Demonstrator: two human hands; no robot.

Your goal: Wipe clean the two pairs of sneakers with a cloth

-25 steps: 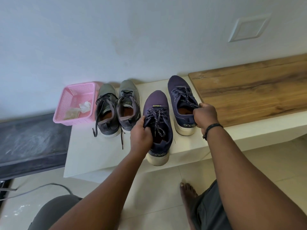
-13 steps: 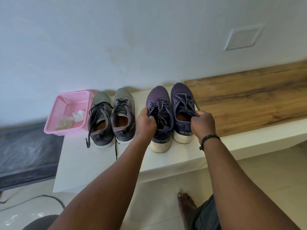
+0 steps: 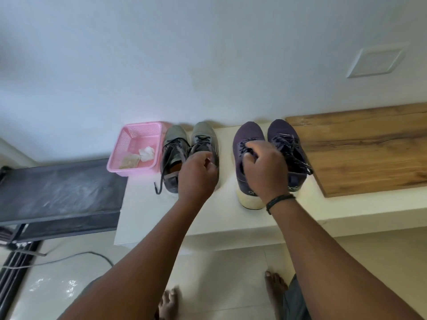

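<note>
My bare feet stand on pale glossy floor tiles, and a thin grey cable curls across the tiles to my left. Both forearms reach forward over the edge of a low white ledge that runs along the wall.

My left hand hovers over the heel of the right-hand shoe of the grey sneakers, fingers loosely curled; I cannot tell whether they grip the collar or only touch it. My right hand, a black band on its wrist, sits over the opening of the left shoe of the navy sneakers, fingers bent down among the laces; whether they hold anything I cannot tell.

The two pairs stand side by side on the ledge, toes to the wall, grey pair left, navy pair right, a gap between them. Touching the grey pair on its left is a pink plastic basket holding a crumpled white cloth and a beige cloth. Just right of the navy pair lies a wooden board. Left of the ledge sits a lower dark, dusty shelf. Behind everything rises a plain white wall with a blank white cover plate.
</note>
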